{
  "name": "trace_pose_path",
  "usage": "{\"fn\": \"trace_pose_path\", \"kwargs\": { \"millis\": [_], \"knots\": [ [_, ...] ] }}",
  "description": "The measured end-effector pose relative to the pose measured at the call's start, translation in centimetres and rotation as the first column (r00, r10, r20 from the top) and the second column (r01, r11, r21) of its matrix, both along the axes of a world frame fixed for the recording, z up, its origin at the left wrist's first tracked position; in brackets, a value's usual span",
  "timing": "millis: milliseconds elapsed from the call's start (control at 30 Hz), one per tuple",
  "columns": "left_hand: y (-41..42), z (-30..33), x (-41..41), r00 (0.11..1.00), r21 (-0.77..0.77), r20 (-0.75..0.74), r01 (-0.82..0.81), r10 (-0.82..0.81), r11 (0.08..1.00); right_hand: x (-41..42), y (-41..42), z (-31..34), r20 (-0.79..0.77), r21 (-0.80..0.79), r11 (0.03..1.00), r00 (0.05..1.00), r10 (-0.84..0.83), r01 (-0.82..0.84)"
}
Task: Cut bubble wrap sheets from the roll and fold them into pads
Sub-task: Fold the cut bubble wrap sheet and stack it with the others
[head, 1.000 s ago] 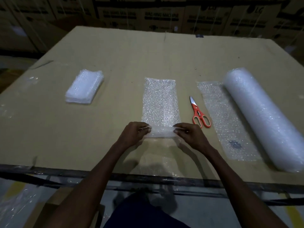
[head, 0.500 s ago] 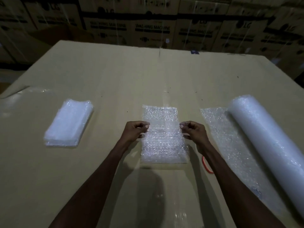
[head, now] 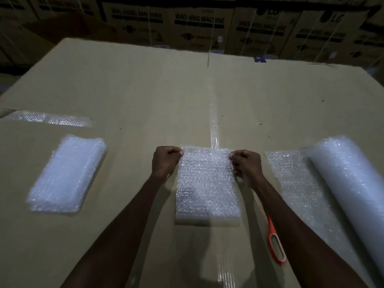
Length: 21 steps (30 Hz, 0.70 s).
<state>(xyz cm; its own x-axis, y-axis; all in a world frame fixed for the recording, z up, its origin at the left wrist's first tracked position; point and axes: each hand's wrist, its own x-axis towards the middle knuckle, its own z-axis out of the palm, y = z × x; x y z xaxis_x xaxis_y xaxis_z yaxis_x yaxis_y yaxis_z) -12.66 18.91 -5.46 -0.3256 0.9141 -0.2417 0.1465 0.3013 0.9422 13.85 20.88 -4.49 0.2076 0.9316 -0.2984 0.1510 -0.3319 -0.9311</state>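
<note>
A cut bubble wrap sheet (head: 206, 186) lies folded in half on the cardboard-covered table (head: 207, 104), its fold at the near end. My left hand (head: 166, 161) pinches the far left corner of the sheet's top layer. My right hand (head: 246, 163) pinches the far right corner. Both corners sit over the far edge of the lower layer. The bubble wrap roll (head: 351, 188) lies at the right with a loose length (head: 297, 183) unrolled beside it. Orange-handled scissors (head: 275, 244) lie under my right forearm, the blades hidden.
A stack of folded bubble wrap pads (head: 66, 173) sits at the left of the table. A strip of clear tape (head: 52, 118) shines at the far left, another runs down the middle seam. Washing machine cartons (head: 199, 23) stand behind the table.
Both hands carried the sheet's near edge away from me and over onto its far edge, folding the sheet in half. The camera tilted forward.
</note>
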Motion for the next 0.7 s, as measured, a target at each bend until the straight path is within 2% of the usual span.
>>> {"fn": "trace_pose_path", "kwargs": {
  "millis": [133,300,433,500,600,700],
  "knots": [
    [1.1,-0.6,0.2,0.986,0.018,-0.166,-0.019,0.022,1.000,0.2,1.4,-1.2,0.190,0.071,0.997,0.982,0.021,-0.035],
    [1.3,-1.2,1.4,0.957,0.007,-0.280,-0.071,0.070,0.997,-0.3,2.3,-2.2,0.360,0.108,0.991,0.932,0.034,-0.078],
    [1.3,-1.3,1.8,0.924,0.048,-0.364,-0.110,0.120,0.993,-1.0,1.9,-1.4,0.442,0.138,0.990,0.897,-0.028,-0.037],
    [0.6,-1.4,1.8,0.896,0.134,-0.417,-0.104,0.151,0.986,-1.4,1.3,-0.6,0.481,0.211,0.977,0.872,-0.091,-0.014],
    [-1.7,-1.9,2.9,0.805,0.371,-0.552,0.003,0.218,0.929,-2.7,-1.0,0.4,0.519,0.344,0.934,0.848,-0.105,-0.095],
    [-4.1,-2.4,5.0,0.656,0.423,-0.734,0.240,0.175,0.874,-4.9,-4.2,-0.3,0.605,0.328,0.894,0.795,0.050,-0.306]
  ]
}}
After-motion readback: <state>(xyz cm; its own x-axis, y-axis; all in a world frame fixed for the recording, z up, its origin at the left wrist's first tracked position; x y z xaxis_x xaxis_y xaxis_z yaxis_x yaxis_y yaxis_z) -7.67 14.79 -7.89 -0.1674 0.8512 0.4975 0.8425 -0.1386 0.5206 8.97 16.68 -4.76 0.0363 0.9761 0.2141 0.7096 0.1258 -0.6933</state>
